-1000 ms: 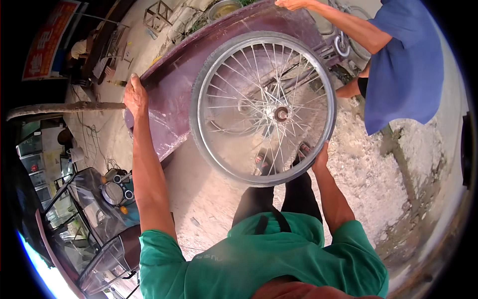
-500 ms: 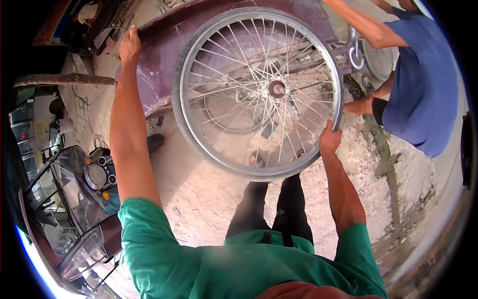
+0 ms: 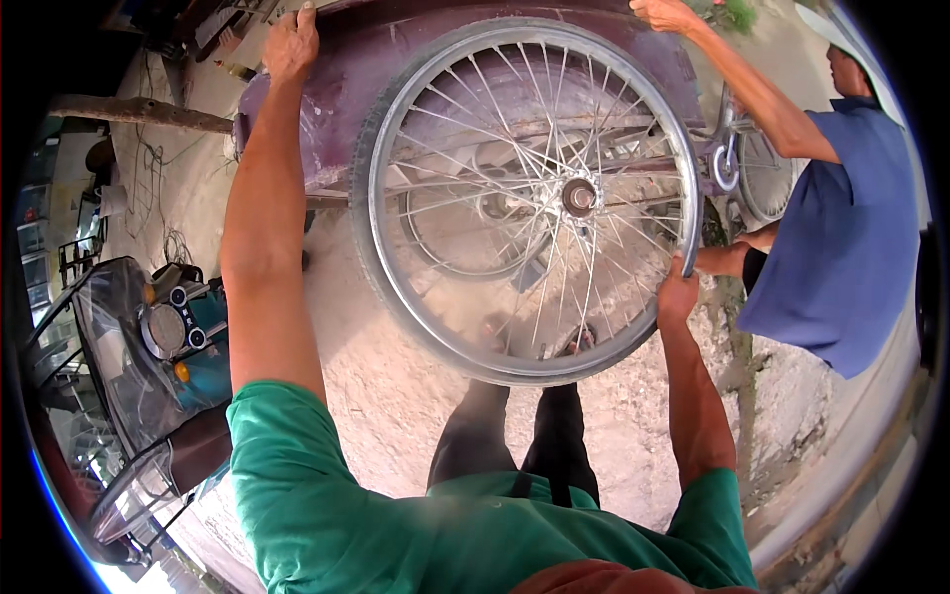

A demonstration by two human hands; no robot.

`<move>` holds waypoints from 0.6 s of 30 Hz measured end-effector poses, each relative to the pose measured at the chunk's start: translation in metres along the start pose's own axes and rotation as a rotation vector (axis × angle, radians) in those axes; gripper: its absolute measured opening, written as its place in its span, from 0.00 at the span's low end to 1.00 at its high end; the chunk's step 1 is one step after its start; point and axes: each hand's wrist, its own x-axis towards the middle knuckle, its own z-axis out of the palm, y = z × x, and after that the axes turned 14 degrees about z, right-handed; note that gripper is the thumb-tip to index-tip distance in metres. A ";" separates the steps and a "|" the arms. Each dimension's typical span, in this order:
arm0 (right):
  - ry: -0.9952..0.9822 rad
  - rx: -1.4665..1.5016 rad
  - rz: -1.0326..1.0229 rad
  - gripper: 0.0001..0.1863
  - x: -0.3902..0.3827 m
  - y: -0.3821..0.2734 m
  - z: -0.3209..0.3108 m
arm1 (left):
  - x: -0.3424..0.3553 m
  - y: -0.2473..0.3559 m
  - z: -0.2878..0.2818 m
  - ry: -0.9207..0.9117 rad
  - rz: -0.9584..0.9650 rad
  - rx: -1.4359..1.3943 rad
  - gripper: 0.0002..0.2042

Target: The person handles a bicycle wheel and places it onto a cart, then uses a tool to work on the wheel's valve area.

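Observation:
A spoked wheel point(image 3: 579, 197) with a silver rim and a dusty grey outer edge fills the middle of the head view, tilted up in front of me. My right hand point(image 3: 678, 294) is closed round its rim at the lower right. At the upper left, my left hand point(image 3: 290, 47) is closed at the edge of a maroon metal cart body point(image 3: 327, 129), thumb upward; part of its fingers is hidden. The wheel overlaps the cart in the picture. Through the spokes shows another wheel point(image 3: 421, 238), low beneath the cart.
A person in a blue shirt point(image 3: 841, 238) stands at the right, one arm stretched toward the cart; another bicycle wheel point(image 3: 764, 178) is beside them. A wooden pole point(image 3: 143, 113) juts toward the cart from the left. A three-wheeled vehicle point(image 3: 148, 366) stands at the left on rough ground.
The wheel sits slightly further right and lower in view, still in my right hand. My left hand appears higher and further right, still at the cart. More of the other person's hand shows.

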 end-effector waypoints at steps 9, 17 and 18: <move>0.063 -0.136 -0.107 0.36 0.003 -0.052 -0.012 | -0.167 0.110 -0.066 -0.146 -0.122 -0.355 0.33; -0.030 -0.141 -0.174 0.42 0.014 -0.083 -0.005 | -0.245 0.131 -0.113 -0.382 -0.545 -0.502 0.30; -0.051 -0.130 -0.176 0.42 0.018 -0.083 -0.004 | -0.247 0.129 -0.112 -0.376 -0.571 -0.515 0.30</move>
